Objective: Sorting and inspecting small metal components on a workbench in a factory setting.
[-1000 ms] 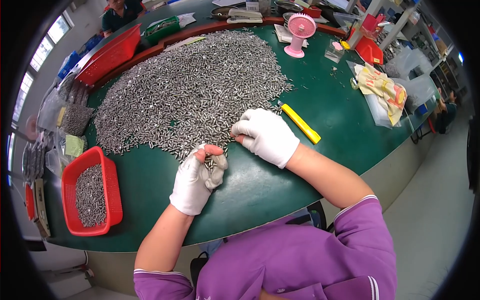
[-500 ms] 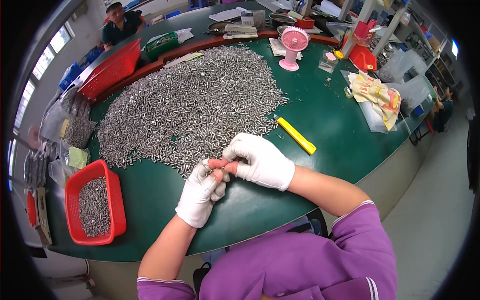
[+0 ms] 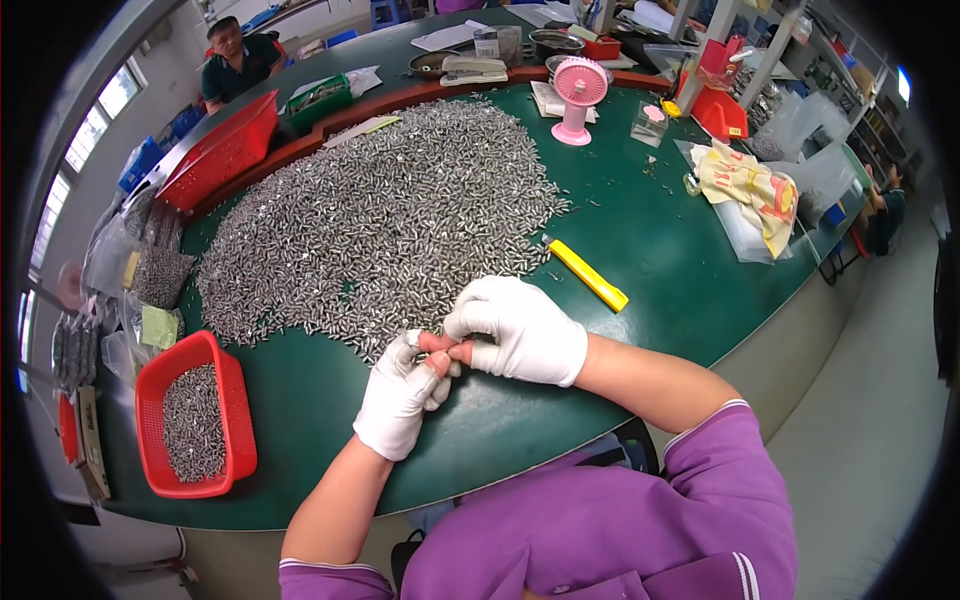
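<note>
Both my hands meet at the near edge of a wide pile of small metal pins (image 3: pixel 380 210) spread over a green table. White gloves with bare fingertips cover them. The thumb and forefinger of my left hand (image 3: pixel 402 395) are pinched together. Against them press the pinched fingertips of my right hand (image 3: pixel 515 330), coming from the right. Whatever lies between the fingertips is hidden or too small to name. Left of my left hand stands a red plastic basket (image 3: pixel 246 420) with more of the metal pins inside. A yellow utility knife (image 3: pixel 588 275) lies right of the pile, beyond my right hand.
A pink fan (image 3: pixel 573 105) stands at the back, beside a small clear box (image 3: pixel 649 124). A printed cloth bag (image 3: pixel 750 190) lies at the right. Another red basket (image 3: pixel 225 150) and a green tray (image 3: pixel 320 102) sit past the raised table rim. A person (image 3: pixel 240 62) sits across.
My view has shifted slightly, so the table things sit a little differently in the picture. My hands stay together at the pile's edge, fingertips still pinched, with only small finger movements.
</note>
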Demonstrator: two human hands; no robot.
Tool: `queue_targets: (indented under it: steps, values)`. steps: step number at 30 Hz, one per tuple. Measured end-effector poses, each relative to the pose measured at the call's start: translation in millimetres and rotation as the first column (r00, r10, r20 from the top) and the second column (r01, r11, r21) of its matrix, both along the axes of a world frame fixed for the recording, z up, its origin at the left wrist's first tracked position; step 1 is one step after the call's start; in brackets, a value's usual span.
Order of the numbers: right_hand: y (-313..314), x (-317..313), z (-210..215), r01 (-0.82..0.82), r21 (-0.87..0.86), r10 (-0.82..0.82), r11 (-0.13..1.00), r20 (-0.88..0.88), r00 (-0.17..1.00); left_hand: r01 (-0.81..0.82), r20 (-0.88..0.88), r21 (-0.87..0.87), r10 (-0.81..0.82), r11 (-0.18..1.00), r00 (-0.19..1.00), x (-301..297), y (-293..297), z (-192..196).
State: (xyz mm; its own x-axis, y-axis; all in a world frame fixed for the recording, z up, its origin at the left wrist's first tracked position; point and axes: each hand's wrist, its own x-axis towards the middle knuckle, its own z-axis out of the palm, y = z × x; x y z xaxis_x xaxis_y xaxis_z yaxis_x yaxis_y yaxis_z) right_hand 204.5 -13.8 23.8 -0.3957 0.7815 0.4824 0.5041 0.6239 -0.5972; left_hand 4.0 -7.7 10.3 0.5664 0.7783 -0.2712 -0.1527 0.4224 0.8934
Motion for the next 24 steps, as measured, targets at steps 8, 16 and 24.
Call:
queue_targets:
  steps: [8,16,24]
  values:
    - [1.0,-1.5,-1.3,-0.019,0.040,0.018,0.999,0.013,1.000,0.020,-0.035,0.034,-0.019,0.999,0.999,-1.8,0.4,-3.2]
    - [-0.7,-2.6,-0.7,0.012,0.085,-0.014,0.996,0.022,1.000,0.118,0.073,-0.102,-0.111,0.988,0.991,-2.6,-0.1,0.2]
    - [10.4,15.1,-3.9,0.307,0.000,-0.307,0.952,-0.005,0.952,0.072,0.203,-0.116,-0.047,0.991,0.978,-7.3,1.1,-5.9]
